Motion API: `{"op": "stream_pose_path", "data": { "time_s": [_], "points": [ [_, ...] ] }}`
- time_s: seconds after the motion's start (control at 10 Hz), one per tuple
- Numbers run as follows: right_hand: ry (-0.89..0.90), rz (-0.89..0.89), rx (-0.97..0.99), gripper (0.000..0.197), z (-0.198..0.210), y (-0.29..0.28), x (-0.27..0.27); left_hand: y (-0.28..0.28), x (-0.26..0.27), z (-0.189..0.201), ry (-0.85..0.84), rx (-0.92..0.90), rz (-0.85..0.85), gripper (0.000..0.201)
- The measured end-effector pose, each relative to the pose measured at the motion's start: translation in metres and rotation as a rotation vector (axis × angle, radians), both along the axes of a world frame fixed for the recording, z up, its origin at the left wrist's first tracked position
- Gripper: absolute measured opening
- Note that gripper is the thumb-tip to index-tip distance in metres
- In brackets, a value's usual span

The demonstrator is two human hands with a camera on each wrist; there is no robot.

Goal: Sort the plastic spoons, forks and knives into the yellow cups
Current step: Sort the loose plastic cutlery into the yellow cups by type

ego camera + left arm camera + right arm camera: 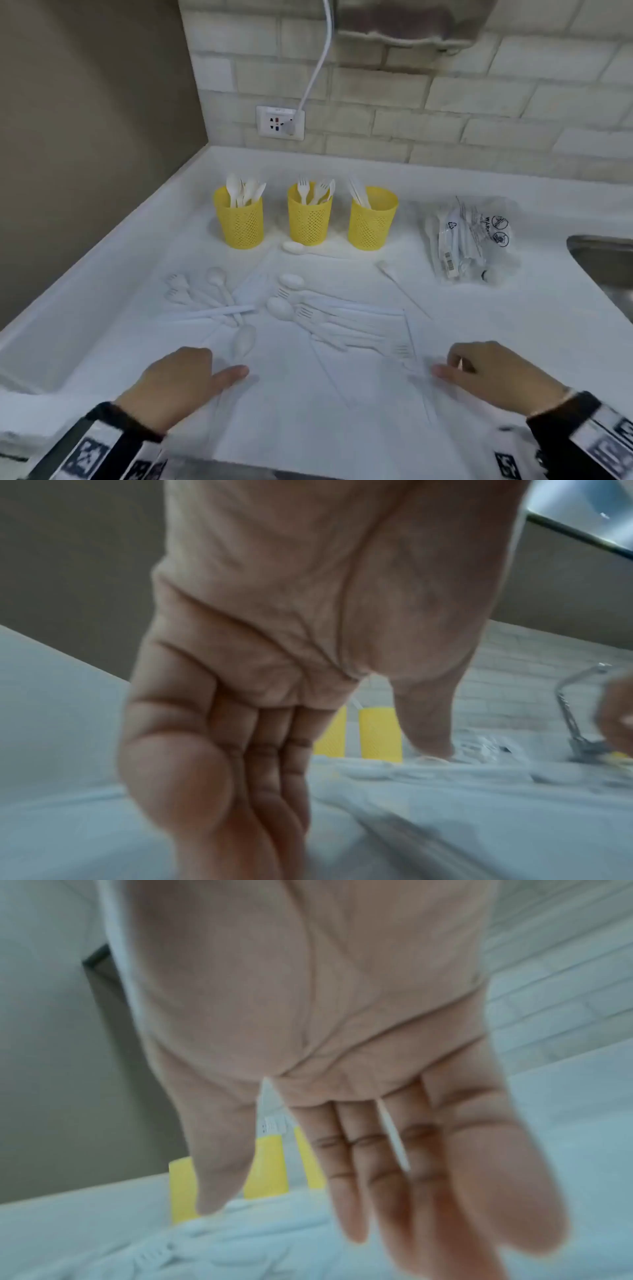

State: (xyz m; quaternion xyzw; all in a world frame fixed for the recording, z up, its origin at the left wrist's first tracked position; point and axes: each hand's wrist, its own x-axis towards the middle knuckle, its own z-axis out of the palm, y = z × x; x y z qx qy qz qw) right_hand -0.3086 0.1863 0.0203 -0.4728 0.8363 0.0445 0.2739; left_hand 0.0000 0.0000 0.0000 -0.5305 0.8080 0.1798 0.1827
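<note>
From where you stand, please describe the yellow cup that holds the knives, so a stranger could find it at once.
Start at the white counter below the brick wall. Three yellow mesh cups stand in a row near the back, and the knife cup is the rightmost one, nearest the clear plastic bag. Its neighbours show spoon bowls and fork tines above the rim; this one shows only flat, narrow blades.

We're looking down at two bare hands, left hand [178,380] and right hand [493,373], each wrist wrapped in a black cuff [113,416] (the right one edged with a thin pale band [567,394]), and behind the cuffs we see white panels printed with blurred black square marker patterns [87,457]
</note>
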Motion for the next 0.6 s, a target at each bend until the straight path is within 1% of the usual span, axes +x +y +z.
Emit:
{"op": "stream_pose_path", "data": {
  "time_s": [0.1, 0.2, 0.3, 0.4, 0.5, 0.6],
  "points": [
    [0.143, 0.069, 0.145, 0.051, -0.014, -0.029, -0.006, -0.006, -0.023, -0.006, -0.008, 0.030, -0.074, 0.041],
    [0.153, 0.171, 0.218, 0.039, -0.019, -0.052, -0.005, -0.009, -0.048, -0.008, 0.029, 0.092, -0.082, 0.032],
    [0.164, 0.177, 0.215, 0.034, -0.020, -0.065, -0.010, -0.009, -0.070, -0.006, 0.042, 0.139, -0.063, 0.032],
    [0.165, 0.200, 0.168, 0.038, -0.023, -0.075, -0.012, -0.012, -0.095, -0.003, 0.060, 0.181, -0.061, 0.031],
    [0.030, 0.021, 0.008, 0.028, -0.016, -0.087, -0.016, -0.019, -0.110, 0.002, 0.087, 0.146, -0.065, 0.032],
    [0.109, -0.084, -0.114, 0.015, -0.005, -0.103, -0.028, -0.032, -0.126, -0.005, 0.178, 0.143, -0.024, 0.035]
  ]
}}
